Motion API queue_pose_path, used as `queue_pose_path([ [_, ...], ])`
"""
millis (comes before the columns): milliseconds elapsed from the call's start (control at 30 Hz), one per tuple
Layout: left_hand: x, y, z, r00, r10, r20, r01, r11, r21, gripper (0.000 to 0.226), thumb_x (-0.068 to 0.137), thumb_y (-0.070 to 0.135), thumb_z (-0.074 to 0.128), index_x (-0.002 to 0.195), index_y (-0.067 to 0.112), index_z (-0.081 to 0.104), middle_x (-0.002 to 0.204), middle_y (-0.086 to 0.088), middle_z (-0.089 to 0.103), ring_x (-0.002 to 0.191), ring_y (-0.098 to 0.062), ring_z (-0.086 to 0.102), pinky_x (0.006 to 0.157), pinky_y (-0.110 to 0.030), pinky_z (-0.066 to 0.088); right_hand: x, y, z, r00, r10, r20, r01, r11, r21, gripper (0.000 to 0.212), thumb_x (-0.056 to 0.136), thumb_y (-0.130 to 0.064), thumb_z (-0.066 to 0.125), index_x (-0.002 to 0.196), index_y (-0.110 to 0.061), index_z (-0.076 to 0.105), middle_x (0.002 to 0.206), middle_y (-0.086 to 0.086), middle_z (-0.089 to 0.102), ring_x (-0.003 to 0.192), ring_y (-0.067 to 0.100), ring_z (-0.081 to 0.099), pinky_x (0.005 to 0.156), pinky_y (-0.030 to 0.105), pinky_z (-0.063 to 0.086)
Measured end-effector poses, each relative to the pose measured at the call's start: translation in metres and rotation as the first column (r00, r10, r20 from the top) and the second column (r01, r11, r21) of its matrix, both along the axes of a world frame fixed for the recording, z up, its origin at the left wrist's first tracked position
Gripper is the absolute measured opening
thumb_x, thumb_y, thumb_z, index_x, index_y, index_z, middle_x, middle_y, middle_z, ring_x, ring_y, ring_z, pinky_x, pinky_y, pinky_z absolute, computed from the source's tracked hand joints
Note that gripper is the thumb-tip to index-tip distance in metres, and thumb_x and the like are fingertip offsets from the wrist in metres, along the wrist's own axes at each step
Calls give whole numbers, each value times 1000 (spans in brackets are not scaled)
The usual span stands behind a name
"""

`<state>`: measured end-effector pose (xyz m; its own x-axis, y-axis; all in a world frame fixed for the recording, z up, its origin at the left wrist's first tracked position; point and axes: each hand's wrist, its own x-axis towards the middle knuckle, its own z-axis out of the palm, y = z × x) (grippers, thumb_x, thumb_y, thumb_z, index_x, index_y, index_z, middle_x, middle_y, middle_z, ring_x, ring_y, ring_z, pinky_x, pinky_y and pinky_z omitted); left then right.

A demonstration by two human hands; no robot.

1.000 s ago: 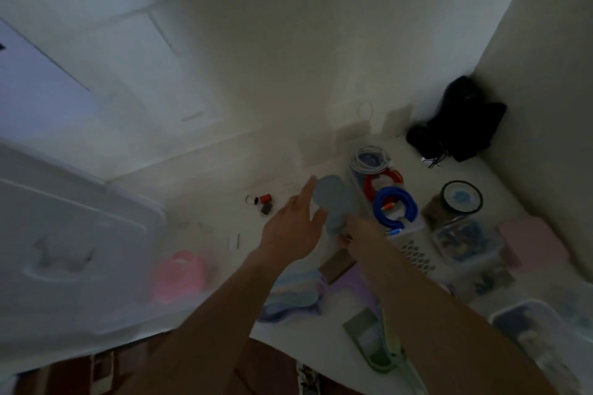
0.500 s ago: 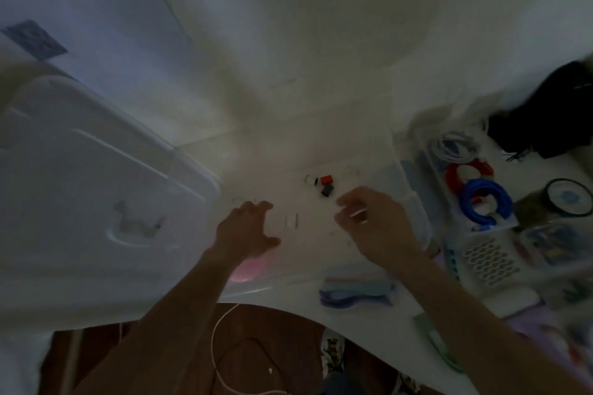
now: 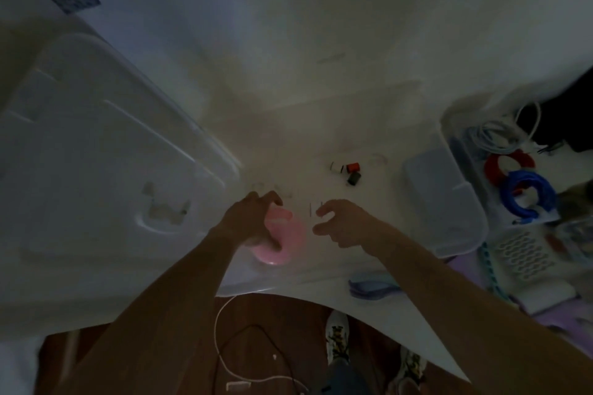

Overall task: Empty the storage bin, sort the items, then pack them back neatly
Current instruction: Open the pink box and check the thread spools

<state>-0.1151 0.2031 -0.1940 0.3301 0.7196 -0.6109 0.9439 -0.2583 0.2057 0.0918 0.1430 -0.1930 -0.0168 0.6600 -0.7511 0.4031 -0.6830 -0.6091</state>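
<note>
Head view shows the job at the sorting stage, by the look of it: the bin [image 3: 369, 144], a clear tub on the table [image 3: 401, 308], looks almost emptied, and much of its load already lies grouped at the right. One left hand [image 3: 248, 223] curls round a pink item [image 3: 282, 242] near the bin's near left corner and grips it; what the item is cannot be made out in this dim light. One right hand [image 3: 341, 224] hovers just beside it, fingers loosely curled and apart, holding nothing that shows. Left in the bin, further back, are three small spools [image 3: 348, 170], one pale, one red, one dark, plus one or two tiny white bits [image 3: 316, 207] between the hands, too small to name. One big lid [image 3: 96, 151] lies at the left. At the right stand one clear box [image 3: 444, 199], one tray holding one coil of pale cable [image 3: 491, 136], one red ring [image 3: 508, 167] and one blue ring [image 3: 528, 199], and one white perforated basket [image 3: 521, 258]. One bluish bundle [image 3: 372, 285] lies at the table's near edge. Judging from this, the pink item and the spools remain to be lifted out and sorted, and the whole repacking has not begun.
</note>
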Motion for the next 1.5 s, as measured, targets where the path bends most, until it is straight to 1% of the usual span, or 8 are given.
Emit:
queue_pose_path([
  [100,0,3,3,984,55,167,-77,990,122,81,57,45,89,125,36,45,115,-2,52,105,-25,58,94,-37,49,-4,3,4,992,-89,-91,85,995,-47,61,84,-21,76,138,-21,47,86,6,56,65,16,52,64,30,46],
  [267,6,-8,15,932,151,328,-204,970,134,73,61,45,89,124,42,52,110,2,56,98,-18,62,93,-38,52,-10,3,19,990,-63,-122,72,995,65,62,89,-16,69,143,-17,40,128,12,52,99,25,53,74,31,50],
  [433,38,-21,81,793,207,573,-345,927,144,64,62,47,89,119,40,62,98,8,68,72,-1,66,61,-9,50,31,-16,65,963,-269,-6,244,864,440,50,83,-23,76,129,-13,60,104,6,65,94,23,64,89,38,54],
  [633,120,-96,154,614,217,759,-341,940,7,53,64,63,82,111,48,64,88,14,70,73,-3,69,73,-32,60,107,-119,153,893,-442,-87,396,678,620,32,91,-33,67,123,-32,64,111,-4,66,95,10,66,74,24,55],
  [833,156,-199,127,641,263,721,-198,964,-176,55,76,54,75,123,31,56,111,14,63,88,3,65,69,-14,56,127,-238,139,794,-608,-26,540,685,489,30,92,-35,62,122,-28,60,112,-15,61,98,-1,59,73,18,50],
  [933,154,-237,80,724,276,632,-114,952,-285,47,84,31,75,125,29,51,114,17,59,90,19,58,64,-3,49,122,-276,74,748,-661,58,595,708,381,34,89,-37,68,121,-27,62,112,-7,65,99,13,63,80,37,57],
  [1233,164,-250,-38,881,232,411,-125,955,-271,69,67,40,65,132,20,58,125,0,65,115,-20,61,97,-37,50,100,-283,-48,709,-670,219,648,742,172,46,91,-31,64,132,-14,54,124,9,61,110,28,59,89,35,49],
  [1500,175,-254,-28,845,254,471,-161,960,-230,61,82,39,65,138,20,51,129,-2,62,116,-19,58,93,-27,45,102,-271,-52,691,-683,236,636,730,252,46,89,-28,67,127,-8,51,120,14,61,108,33,59,92,44,49],
])
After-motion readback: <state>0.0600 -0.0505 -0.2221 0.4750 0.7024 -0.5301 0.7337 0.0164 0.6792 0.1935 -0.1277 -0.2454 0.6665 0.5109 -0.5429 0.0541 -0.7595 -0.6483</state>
